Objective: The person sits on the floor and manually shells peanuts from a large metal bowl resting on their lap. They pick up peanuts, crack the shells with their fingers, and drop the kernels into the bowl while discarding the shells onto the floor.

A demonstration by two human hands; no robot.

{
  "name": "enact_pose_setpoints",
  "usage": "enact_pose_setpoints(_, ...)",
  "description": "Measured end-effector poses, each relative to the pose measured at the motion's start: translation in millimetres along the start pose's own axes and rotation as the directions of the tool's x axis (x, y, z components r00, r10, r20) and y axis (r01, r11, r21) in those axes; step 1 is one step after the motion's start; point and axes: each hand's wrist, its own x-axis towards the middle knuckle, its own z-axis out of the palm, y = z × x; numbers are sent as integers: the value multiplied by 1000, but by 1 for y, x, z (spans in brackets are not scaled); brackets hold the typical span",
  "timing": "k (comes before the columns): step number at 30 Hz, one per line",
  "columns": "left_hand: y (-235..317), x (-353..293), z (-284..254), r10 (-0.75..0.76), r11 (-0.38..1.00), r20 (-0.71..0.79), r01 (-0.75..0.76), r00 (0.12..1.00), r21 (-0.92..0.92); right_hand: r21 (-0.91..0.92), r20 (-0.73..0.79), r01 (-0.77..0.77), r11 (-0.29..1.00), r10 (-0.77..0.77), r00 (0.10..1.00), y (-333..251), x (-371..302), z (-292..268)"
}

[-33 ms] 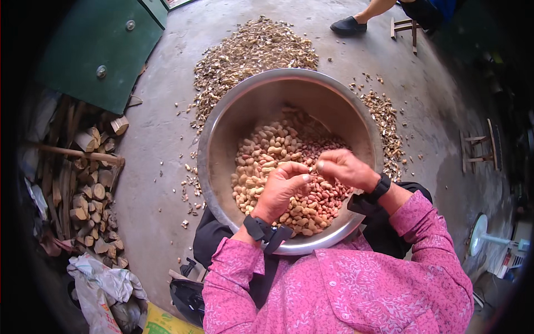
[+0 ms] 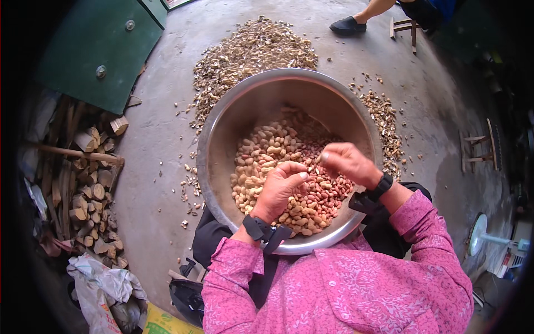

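Observation:
A wide metal basin (image 2: 204, 150) rests across my lap. Inside it, unshelled peanuts (image 2: 250, 183) lie to the left and near side, and reddish shelled peanut kernels (image 2: 328, 195) to the right. Above them my left hand (image 2: 281, 186) is closed, thumb against forefinger; whatever is in the pinch is too small to make out. To its right, my right hand (image 2: 350, 164) is also closed, with a small tan bit that looks like peanut shell at its fingertips. A gap separates the two hands. Both wrists wear black bands.
Beyond the basin is a large heap of empty shells (image 2: 256, 50); a smaller shell pile (image 2: 384, 122) lies right. Split firewood (image 2: 94, 195) and a pale sack (image 2: 103, 289) are left. Another person's shoe (image 2: 349, 26), a small stool (image 2: 481, 147) and a fan (image 2: 478, 235) also show.
My right hand has lifted slightly up and away from my left hand, widening the gap between their fingertips. My left hand has hardly moved.

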Motion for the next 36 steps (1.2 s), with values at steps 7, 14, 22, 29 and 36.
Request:
enact_pose_setpoints(7,-8,4,-13,-29,999,-60,27,998,-47,850,-415,314,423,169,894,-1,2,-62)
enact_pose_setpoints(14,-7,5,-12,-23,999,-90,20,996,-40,120,-147,-110,987,127,981,4,2,-20)
enact_pose_setpoints(22,-3,2,-12,-28,998,-86,24,996,-50,-747,225,188,638,-24,974,43,10,3)
enact_pose_setpoints(29,-2,-1,-15,-18,998,-71,13,997,-65,-933,139,41,358,252,958,48,18,15)
enact_pose_setpoints(36,-3,-1,-10,-10,999,-100,5,995,-51,-900,167,48,433,242,956,47,19,16)
